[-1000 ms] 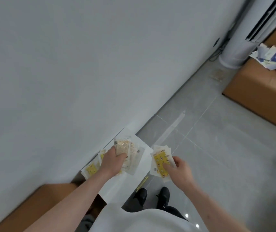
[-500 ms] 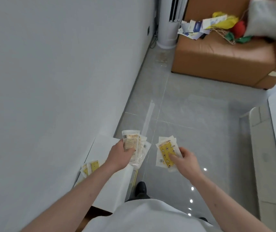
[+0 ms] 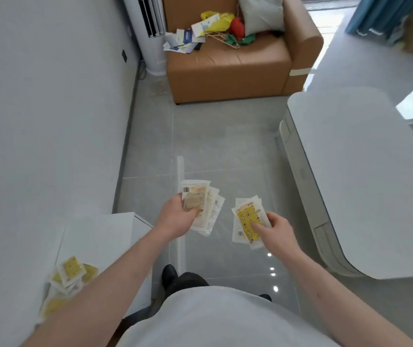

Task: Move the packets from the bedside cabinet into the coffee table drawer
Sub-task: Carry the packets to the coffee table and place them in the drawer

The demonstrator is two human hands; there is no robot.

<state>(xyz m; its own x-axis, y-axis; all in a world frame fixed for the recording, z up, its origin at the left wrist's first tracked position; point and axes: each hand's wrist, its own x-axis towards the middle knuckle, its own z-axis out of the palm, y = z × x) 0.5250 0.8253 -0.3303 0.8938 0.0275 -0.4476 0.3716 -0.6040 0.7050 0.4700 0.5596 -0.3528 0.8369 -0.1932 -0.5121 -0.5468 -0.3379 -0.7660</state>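
Packets in both hands, turned from cabinet toward coffee table.

Since a second ago, swung away from the wall: bedside cabinet (image 3: pixel 95 236) now at lower left with a heap of leftover packets (image 3: pixel 68 274) on top, glossy round-cornered coffee table (image 3: pixel 365 176) now in at right, drawer fronts apparently closed. Left hand (image 3: pixel 175 217) clenched round a fan of flat, crinkly clear-and-paper packets (image 3: pixel 200 204) at centre frame; right hand (image 3: pixel 279 229) pinching a yellow-printed stack (image 3: pixel 246 220). Carry stage likely; more trips needed. Tan leather sofa (image 3: pixel 228 63) at top, smooth grey floor tiles between.
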